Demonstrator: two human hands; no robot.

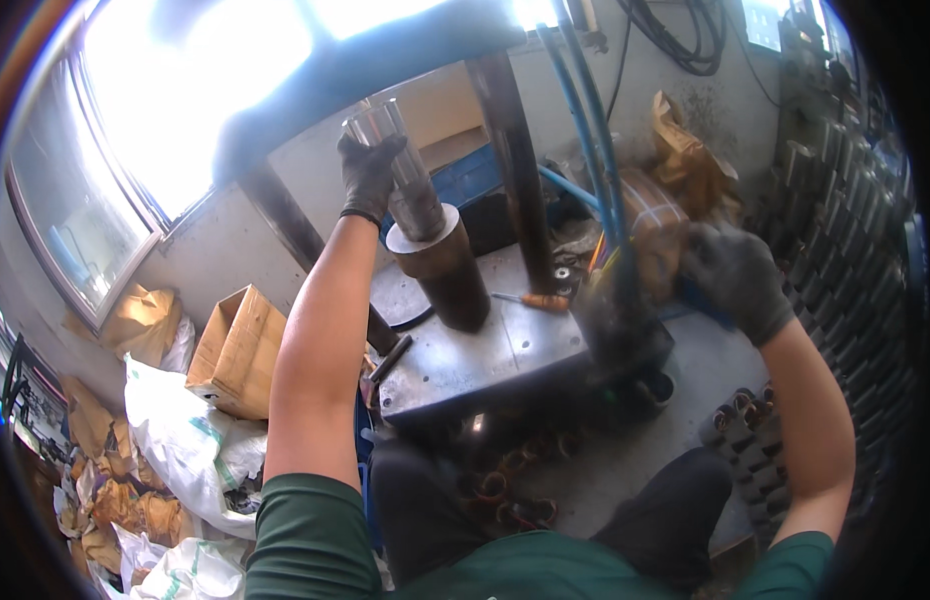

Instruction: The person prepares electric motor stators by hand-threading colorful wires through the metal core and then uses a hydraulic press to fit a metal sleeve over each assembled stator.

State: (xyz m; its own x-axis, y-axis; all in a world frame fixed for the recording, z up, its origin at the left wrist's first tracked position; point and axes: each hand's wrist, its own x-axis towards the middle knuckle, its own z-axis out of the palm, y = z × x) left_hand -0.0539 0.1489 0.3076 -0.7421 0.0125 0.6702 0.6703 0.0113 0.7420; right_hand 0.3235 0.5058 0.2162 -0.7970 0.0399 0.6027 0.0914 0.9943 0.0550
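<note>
My left hand (pixel 370 178), in a dark glove, is closed around the side of an upright metal cylinder (pixel 377 125) on the press. Below it, a narrower steel shaft (pixel 417 208) runs into a wide collar (pixel 425 245) on a dark metal base (pixel 457 295). That base stands on the press's steel plate (pixel 515 340). Out to the right, my gloved right hand (pixel 740 280) is raised near a brown wrapped package (pixel 653 215) and the blue hoses (pixel 590 140). Motion blurs its fingers, so their grip cannot be told.
A screwdriver (pixel 543 301) and a dark rod (pixel 393 358) lie on the plate. Dark posts (pixel 513 170) flank the work. Stacked metal cylinders (pixel 835 260) fill the right side. At left are an open cardboard box (pixel 240 350) and white sacks (pixel 180 430). Copper-wound parts (pixel 495 487) lie below.
</note>
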